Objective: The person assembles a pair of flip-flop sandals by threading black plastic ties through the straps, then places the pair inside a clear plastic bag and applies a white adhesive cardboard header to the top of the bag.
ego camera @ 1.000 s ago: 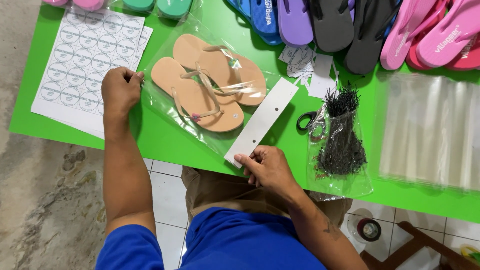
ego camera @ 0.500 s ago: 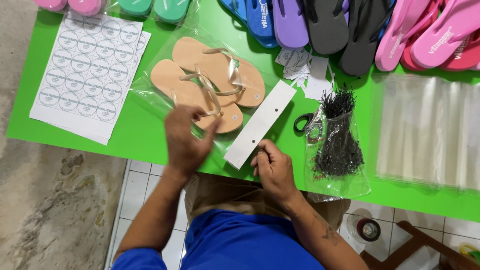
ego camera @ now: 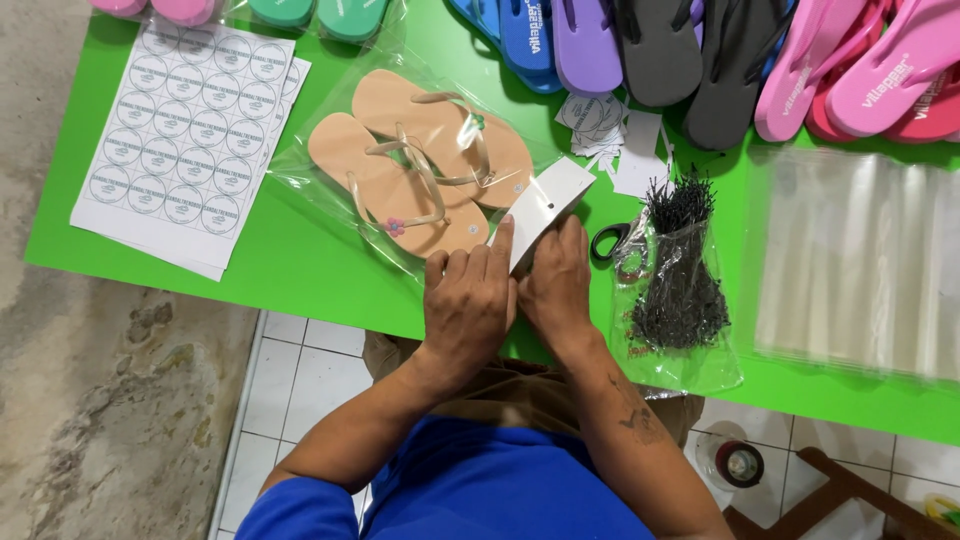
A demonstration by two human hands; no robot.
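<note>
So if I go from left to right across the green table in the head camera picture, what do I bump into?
Sheet of round stickers → tan flip-flops in a clear bag → left hand → right hand → bag of black ties → stack of clear bags.

Left hand (ego camera: pixel 468 305) and right hand (ego camera: pixel 556 285) lie side by side, touching. Fingers point forward, palms down; both forearms converge.

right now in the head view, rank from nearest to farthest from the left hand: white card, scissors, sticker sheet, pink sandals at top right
From the left hand:
1. white card, touching its fingertips.
2. scissors, just right of both hands.
3. sticker sheet, far left.
4. pink sandals, top right corner.
</note>
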